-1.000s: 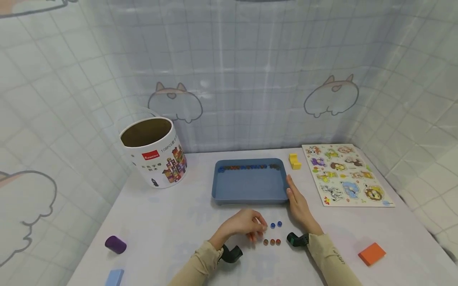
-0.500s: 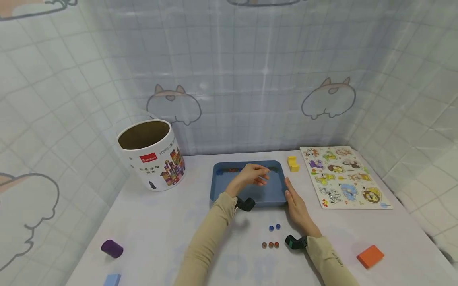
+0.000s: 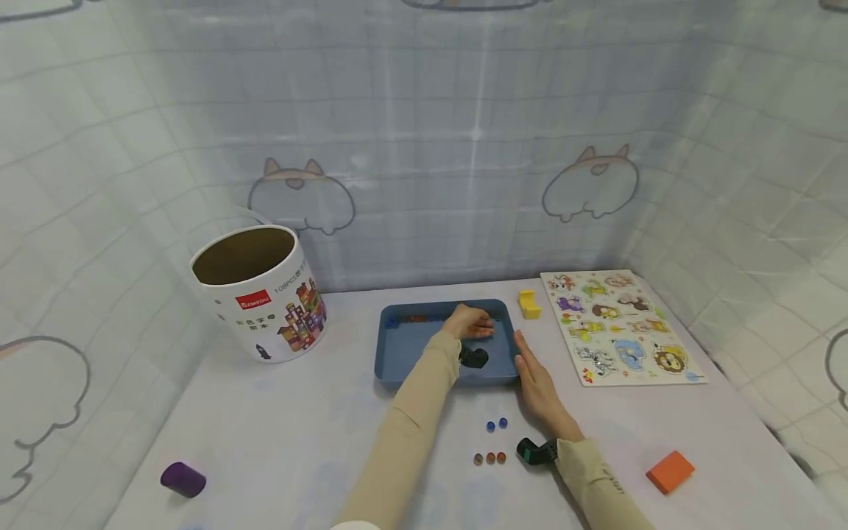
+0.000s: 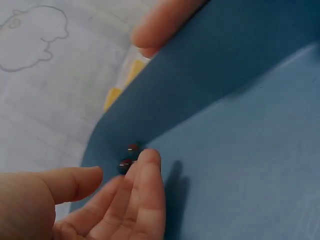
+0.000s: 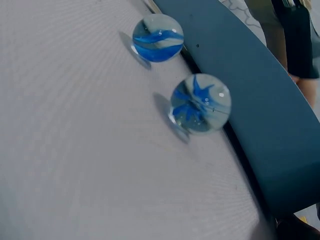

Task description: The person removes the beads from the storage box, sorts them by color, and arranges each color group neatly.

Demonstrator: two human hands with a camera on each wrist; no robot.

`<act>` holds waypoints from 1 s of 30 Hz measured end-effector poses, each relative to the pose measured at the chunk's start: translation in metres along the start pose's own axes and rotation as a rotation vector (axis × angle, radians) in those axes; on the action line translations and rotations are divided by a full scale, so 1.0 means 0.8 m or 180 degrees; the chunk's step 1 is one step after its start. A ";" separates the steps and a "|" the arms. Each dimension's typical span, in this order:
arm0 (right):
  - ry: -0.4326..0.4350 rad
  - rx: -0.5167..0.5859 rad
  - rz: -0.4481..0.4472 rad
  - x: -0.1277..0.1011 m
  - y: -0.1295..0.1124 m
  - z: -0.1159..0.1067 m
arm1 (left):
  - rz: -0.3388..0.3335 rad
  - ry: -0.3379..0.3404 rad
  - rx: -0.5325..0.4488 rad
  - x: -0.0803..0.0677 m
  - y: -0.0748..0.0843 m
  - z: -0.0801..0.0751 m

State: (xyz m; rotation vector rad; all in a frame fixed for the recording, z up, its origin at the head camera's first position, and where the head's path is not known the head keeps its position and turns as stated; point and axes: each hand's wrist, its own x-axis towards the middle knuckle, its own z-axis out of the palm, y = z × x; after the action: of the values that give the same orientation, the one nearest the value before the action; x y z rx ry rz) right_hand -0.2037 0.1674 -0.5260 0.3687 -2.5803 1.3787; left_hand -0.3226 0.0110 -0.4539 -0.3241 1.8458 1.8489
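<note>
Marbles line the far wall of the blue tray, where the left hand reaches with loose fingers touching a red marble. Flat against the tray's outer side lies the right hand, fingers straight. Two blue marbles and three brown marbles sit on the table; a yellow block and animal puzzle board lie beside the tray.

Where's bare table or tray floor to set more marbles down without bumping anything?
Free: the blue tray floor's near-left half, and the table between the round tub and the tray. Crowded: the tray's far wall, lined with marbles under the left hand; the right hand flanks the right rim.
</note>
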 end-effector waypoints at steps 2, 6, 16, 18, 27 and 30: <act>-0.0034 -0.0007 0.0008 0.000 -0.001 0.003 | -0.0061 0.0024 -0.0061 0.004 -0.004 0.001; -0.0013 -0.0028 -0.0033 -0.001 -0.003 0.007 | -0.0078 0.0026 -0.0060 0.009 -0.008 0.007; 0.0012 -0.0088 0.0011 0.002 -0.002 0.001 | -0.0002 -0.0134 0.0190 0.003 -0.007 0.024; -0.0025 -0.0085 0.0032 0.001 -0.004 0.001 | -0.0012 -0.0191 0.0189 -0.001 -0.006 0.021; -0.0062 -0.0029 0.0084 0.003 -0.004 -0.002 | 0.0347 -0.0565 0.0279 -0.024 0.004 -0.009; -0.0081 -0.0006 0.0081 0.003 -0.006 -0.003 | 0.0501 -0.0655 0.0426 -0.043 0.004 -0.025</act>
State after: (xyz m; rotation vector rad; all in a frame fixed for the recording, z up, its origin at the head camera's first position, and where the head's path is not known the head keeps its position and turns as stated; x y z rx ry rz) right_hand -0.2042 0.1665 -0.5204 0.3565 -2.6156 1.3888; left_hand -0.2991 -0.0147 -0.4347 0.0586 1.8836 1.7734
